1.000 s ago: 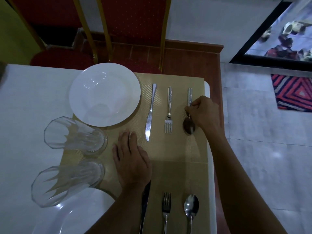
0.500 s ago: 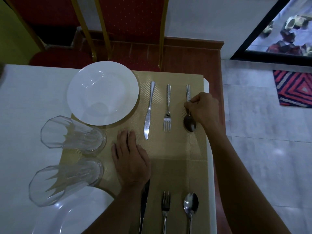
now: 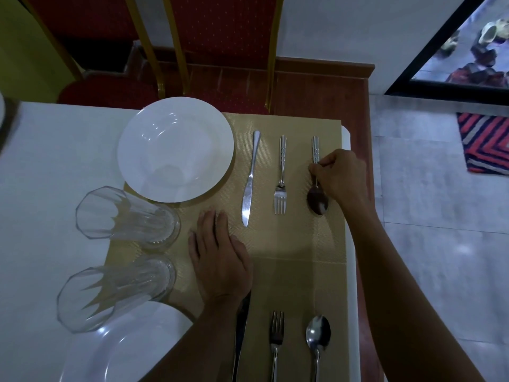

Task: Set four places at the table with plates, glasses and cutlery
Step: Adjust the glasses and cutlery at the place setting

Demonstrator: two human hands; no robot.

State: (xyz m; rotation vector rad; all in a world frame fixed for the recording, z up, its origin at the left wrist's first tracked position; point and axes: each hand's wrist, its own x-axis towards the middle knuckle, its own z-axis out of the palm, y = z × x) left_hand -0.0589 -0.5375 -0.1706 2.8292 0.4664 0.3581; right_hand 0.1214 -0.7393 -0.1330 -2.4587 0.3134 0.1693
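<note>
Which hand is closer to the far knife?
Left. The left hand rests beside the tip of the far knife; the right hand holds the far spoon, beyond the far fork.

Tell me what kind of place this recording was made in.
Probably a dining room, perhaps in a restaurant or banquet hall. Red upholstered chairs with gold frames stand by a white-clothed table laid with woven gold placemats, a white plate, glasses and rows of cutlery.

Plates: you have two, far plate [image 3: 176, 148] and near plate [image 3: 124, 351].
Glasses: two, far glass [image 3: 126, 215], near glass [image 3: 113, 293].
Knives: two, far knife [image 3: 249, 186], near knife [image 3: 243, 321].
Forks: two, far fork [image 3: 281, 186], near fork [image 3: 276, 334].
Spoons: two, far spoon [image 3: 317, 202], near spoon [image 3: 318, 332].
</note>
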